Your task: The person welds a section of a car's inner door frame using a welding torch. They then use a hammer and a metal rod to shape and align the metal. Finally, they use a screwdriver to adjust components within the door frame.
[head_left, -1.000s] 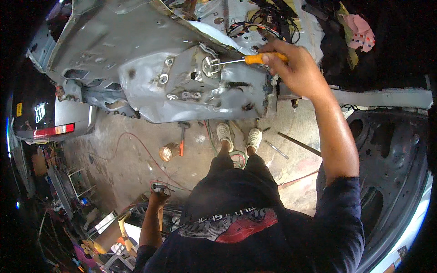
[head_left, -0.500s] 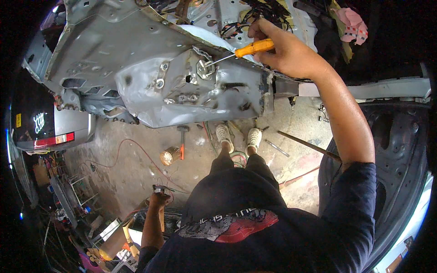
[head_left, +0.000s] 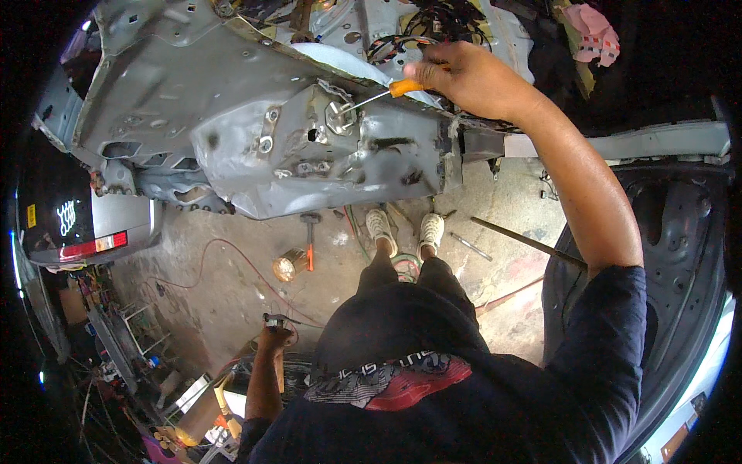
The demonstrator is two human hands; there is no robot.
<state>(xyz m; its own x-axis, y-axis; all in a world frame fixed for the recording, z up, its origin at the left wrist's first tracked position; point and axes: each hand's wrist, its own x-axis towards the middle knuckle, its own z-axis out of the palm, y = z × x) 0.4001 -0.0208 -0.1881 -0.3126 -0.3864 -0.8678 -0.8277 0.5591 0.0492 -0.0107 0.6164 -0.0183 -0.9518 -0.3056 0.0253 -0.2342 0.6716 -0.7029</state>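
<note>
In my right hand is a screwdriver with an orange handle, the fingers closed around it. Its thin shaft points left and down, and the tip meets a pale metal fitting in a hole of the bare grey car body panel. Low on the left, away from the panel, my left hand is closed on what looks like a hammer with a dark head. A thin end reaches right from the head, and a wooden handle partly shows beside my forearm.
On the concrete floor lie an orange-handled hammer, a tub, a metal rod and a red hose. A long bar slants beside a dark car door. Wiring hangs behind the panel. Another car stands left.
My right hand has rolled over the screwdriver handle, covering more of it. The tip stays at the fitting. The left hand is nearly still, and the view has shifted slightly.
</note>
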